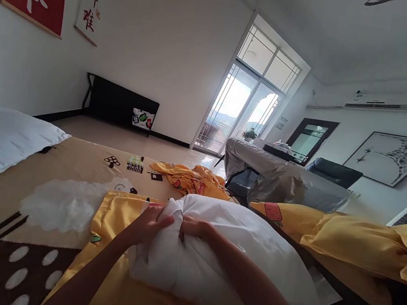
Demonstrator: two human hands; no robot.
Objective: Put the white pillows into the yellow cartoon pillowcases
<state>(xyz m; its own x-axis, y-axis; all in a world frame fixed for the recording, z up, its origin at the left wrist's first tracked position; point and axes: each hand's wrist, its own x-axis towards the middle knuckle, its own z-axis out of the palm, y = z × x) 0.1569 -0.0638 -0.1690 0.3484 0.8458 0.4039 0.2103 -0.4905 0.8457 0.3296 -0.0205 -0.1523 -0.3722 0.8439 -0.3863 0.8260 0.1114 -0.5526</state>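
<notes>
A plump white pillow (252,237) lies before me, partly over a yellow satiny pillowcase (117,211) spread on the bed. My left hand (149,224) grips the pillow's near left end, thumb on top and fingers curled into the folds. Close beside it, my right hand (193,227) is closed on the same bunched white fabric, its fingertips hidden in a crease. Beyond the pillow sits a crumpled heap of yellow printed cloth (199,180).
Another white pillow (8,142) rests on the patterned bedsheet (79,158) at left. To the right is a yellow cased pillow (359,239). Farther back stand a plastic-covered table (281,175), a dark chair (333,173) and a black folded frame (118,103) by the wall.
</notes>
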